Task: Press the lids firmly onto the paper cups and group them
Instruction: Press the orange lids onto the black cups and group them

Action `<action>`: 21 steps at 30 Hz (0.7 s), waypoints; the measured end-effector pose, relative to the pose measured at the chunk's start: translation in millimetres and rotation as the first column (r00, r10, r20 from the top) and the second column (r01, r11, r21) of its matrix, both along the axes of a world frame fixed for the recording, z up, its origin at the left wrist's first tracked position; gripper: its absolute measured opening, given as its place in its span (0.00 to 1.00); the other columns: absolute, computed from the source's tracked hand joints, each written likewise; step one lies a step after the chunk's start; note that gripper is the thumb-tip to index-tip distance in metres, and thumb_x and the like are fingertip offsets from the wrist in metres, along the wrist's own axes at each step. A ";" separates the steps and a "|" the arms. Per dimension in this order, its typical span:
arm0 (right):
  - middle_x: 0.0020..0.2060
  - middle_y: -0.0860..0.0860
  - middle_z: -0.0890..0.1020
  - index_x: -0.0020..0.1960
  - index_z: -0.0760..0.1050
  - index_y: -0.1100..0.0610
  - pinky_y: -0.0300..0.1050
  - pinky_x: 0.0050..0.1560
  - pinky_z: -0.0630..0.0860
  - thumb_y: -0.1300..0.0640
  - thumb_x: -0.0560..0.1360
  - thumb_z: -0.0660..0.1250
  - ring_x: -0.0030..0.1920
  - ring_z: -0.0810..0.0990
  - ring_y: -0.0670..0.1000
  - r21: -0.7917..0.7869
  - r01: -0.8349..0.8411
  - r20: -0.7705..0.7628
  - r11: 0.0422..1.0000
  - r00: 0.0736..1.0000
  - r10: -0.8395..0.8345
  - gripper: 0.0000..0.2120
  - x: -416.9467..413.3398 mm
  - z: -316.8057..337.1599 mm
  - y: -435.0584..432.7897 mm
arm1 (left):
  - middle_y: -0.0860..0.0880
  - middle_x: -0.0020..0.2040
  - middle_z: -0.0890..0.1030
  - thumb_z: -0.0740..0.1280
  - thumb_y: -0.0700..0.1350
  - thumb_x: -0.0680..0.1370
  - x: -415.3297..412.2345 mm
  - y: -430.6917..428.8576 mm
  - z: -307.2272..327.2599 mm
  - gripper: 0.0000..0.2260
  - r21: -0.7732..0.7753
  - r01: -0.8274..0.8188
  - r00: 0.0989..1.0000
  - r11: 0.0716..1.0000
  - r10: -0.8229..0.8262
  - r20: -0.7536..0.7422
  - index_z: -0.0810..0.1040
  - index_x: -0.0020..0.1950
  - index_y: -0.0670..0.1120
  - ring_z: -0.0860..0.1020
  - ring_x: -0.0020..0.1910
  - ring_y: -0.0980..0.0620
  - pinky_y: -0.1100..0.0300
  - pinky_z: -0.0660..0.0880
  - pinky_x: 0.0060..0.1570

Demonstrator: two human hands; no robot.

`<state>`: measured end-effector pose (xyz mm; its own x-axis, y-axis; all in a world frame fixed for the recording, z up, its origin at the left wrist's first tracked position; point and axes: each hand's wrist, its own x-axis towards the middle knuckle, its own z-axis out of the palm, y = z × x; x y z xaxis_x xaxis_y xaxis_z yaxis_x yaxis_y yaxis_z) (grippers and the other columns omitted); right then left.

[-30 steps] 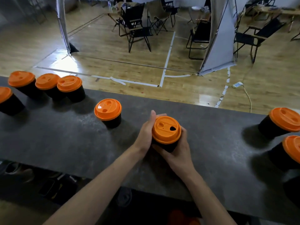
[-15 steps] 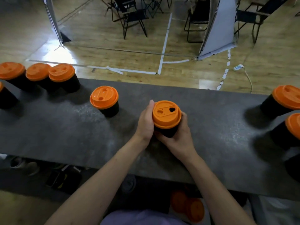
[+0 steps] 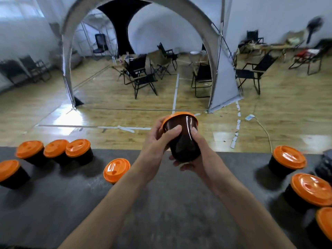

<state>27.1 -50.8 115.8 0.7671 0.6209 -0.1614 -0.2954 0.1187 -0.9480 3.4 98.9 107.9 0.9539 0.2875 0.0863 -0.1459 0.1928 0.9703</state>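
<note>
A black paper cup with an orange lid is lifted off the dark table and tilted away from me, its base towards the camera. My left hand wraps its left side, thumb across the wall. My right hand grips the right side and cradles the base. Several lidded cups stand grouped at the left, and one lidded cup stands alone nearer the middle. Three lidded cups stand at the right.
The table's far edge runs just behind the cups, with wooden floor beyond. A dark object lies at the right table edge. A grey arched tent and folding chairs stand far off on the floor.
Both hands lifted the cup off the table and tipped it forward, so the lid now faces away. The camera tilted up, showing more of the room.
</note>
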 end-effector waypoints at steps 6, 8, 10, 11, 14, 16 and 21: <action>0.45 0.55 0.81 0.65 0.78 0.54 0.43 0.35 0.66 0.29 0.74 0.57 0.37 0.74 0.50 0.158 -0.036 0.052 0.987 0.998 0.028 0.34 12.3 73.5 7.9 | 0.38 0.66 0.80 0.72 0.55 0.72 12.8 6.3 82.5 0.29 0.068 0.064 0.987 0.996 -0.073 0.146 0.75 0.70 0.44 0.78 0.67 0.39 0.47 0.74 0.64; 0.41 0.54 0.80 0.63 0.80 0.55 0.44 0.36 0.66 0.32 0.78 0.56 0.37 0.73 0.50 0.232 -0.030 0.016 0.972 0.999 0.027 0.31 18.0 97.0 8.0 | 0.39 0.66 0.79 0.72 0.52 0.72 16.4 8.7 106.1 0.31 0.089 0.101 0.974 0.991 -0.117 0.194 0.72 0.72 0.44 0.78 0.65 0.41 0.52 0.76 0.60; 0.39 0.54 0.80 0.64 0.80 0.57 0.45 0.37 0.66 0.32 0.80 0.56 0.37 0.73 0.51 0.272 -0.044 -0.018 0.961 0.999 0.051 0.32 20.5 115.2 8.3 | 0.43 0.62 0.82 0.74 0.52 0.69 18.9 6.9 124.7 0.31 0.099 0.074 0.971 0.992 -0.095 0.220 0.73 0.71 0.45 0.81 0.60 0.46 0.58 0.77 0.52; 0.40 0.54 0.81 0.65 0.79 0.58 0.45 0.38 0.66 0.32 0.79 0.56 0.38 0.73 0.51 0.286 -0.051 -0.016 0.957 0.998 0.058 0.33 21.2 122.0 9.3 | 0.44 0.60 0.82 0.74 0.51 0.68 20.6 5.6 132.9 0.32 0.096 0.067 0.970 0.993 -0.087 0.228 0.74 0.71 0.46 0.81 0.59 0.48 0.59 0.77 0.51; 0.44 0.56 0.81 0.67 0.78 0.58 0.45 0.39 0.68 0.31 0.78 0.59 0.37 0.74 0.52 0.326 -0.044 -0.008 0.944 0.999 0.050 0.35 24.8 137.6 15.2 | 0.39 0.63 0.80 0.74 0.51 0.68 24.8 3.1 153.3 0.32 0.072 0.071 0.965 0.995 -0.087 0.249 0.74 0.71 0.45 0.80 0.60 0.44 0.51 0.76 0.59; 0.45 0.56 0.81 0.67 0.79 0.57 0.45 0.38 0.69 0.31 0.78 0.60 0.37 0.74 0.52 0.365 -0.047 -0.002 0.930 0.999 0.051 0.34 25.6 147.8 18.0 | 0.38 0.66 0.78 0.74 0.50 0.69 25.1 2.7 165.3 0.31 0.070 0.084 0.955 0.994 -0.101 0.279 0.74 0.71 0.46 0.79 0.64 0.42 0.49 0.74 0.62; 0.46 0.57 0.82 0.65 0.81 0.58 0.46 0.40 0.71 0.32 0.77 0.61 0.38 0.77 0.52 0.384 -0.021 0.049 0.923 0.999 0.002 0.33 23.7 170.6 17.8 | 0.42 0.63 0.82 0.73 0.43 0.73 24.4 5.7 189.9 0.27 0.099 0.041 0.929 0.994 -0.074 0.364 0.73 0.72 0.49 0.82 0.61 0.46 0.58 0.77 0.55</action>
<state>50.9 -32.9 286.4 0.7605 0.6368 0.1268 -0.2556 0.4731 -0.8431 27.9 104.6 297.7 0.8655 0.2086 0.4554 -0.4858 0.1277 0.8647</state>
